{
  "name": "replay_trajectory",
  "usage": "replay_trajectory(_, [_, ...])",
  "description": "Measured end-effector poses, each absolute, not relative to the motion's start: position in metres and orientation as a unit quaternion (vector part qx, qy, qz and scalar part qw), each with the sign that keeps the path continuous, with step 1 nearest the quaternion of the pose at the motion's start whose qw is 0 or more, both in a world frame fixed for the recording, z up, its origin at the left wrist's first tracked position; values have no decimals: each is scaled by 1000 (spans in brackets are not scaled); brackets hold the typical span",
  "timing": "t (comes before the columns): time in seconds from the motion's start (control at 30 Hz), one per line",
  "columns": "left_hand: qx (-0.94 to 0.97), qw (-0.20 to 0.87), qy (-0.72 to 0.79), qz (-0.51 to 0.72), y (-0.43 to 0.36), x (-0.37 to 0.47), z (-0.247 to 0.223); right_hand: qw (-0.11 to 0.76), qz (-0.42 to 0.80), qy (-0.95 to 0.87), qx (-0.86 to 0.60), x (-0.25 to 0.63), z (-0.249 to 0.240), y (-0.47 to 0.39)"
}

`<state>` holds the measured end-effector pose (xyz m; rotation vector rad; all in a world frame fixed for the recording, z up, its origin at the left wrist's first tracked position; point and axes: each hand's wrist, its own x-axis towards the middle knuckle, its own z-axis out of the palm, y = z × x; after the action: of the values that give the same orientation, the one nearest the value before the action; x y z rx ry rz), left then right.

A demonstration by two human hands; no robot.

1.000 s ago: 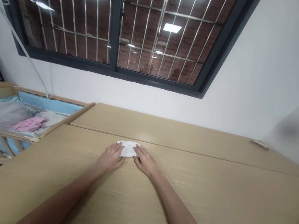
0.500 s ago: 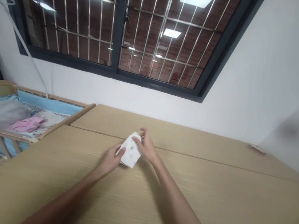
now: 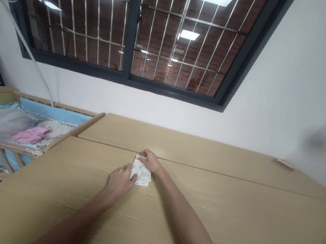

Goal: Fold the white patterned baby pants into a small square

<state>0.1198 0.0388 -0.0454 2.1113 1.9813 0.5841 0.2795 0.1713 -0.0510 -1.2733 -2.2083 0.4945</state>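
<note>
A small folded white cloth (image 3: 141, 174) with faint grey print lies at the middle of the wooden tabletop (image 3: 213, 216), close to the seam between two boards. My left hand (image 3: 121, 179) grips its left edge, thumb on top and fingers curled. At the upper right corner my right hand (image 3: 150, 163) holds it, with the thumb over the cloth and the fingertips at the far edge. Whatever lies under the cloth is hidden.
To the left stands a wooden crib (image 3: 75, 128) with blue lining, a pink cloth (image 3: 30, 134) and white netting (image 3: 1, 120). A barred window (image 3: 173, 89) is set in the white wall behind. A small flat object (image 3: 284, 164) rests at the far right.
Both hands have brought the folded cloth down from a tilted, raised position to lie flat on the tabletop. My right hand has moved slightly lower and nearer.
</note>
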Motion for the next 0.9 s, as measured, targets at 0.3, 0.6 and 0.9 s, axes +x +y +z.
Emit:
replay_trajectory(0.3, [816,-28,550,179,1,152,-56,183,168,-922,-297,278,0,95])
replay_trajectory(0.6, [832,-43,533,148,-5,169,-72,37,261,-932,-248,294,-23,86])
replay_trajectory(0.9, [810,-64,572,113,-3,171,-71,54,156,-931,-326,317,-40,147])
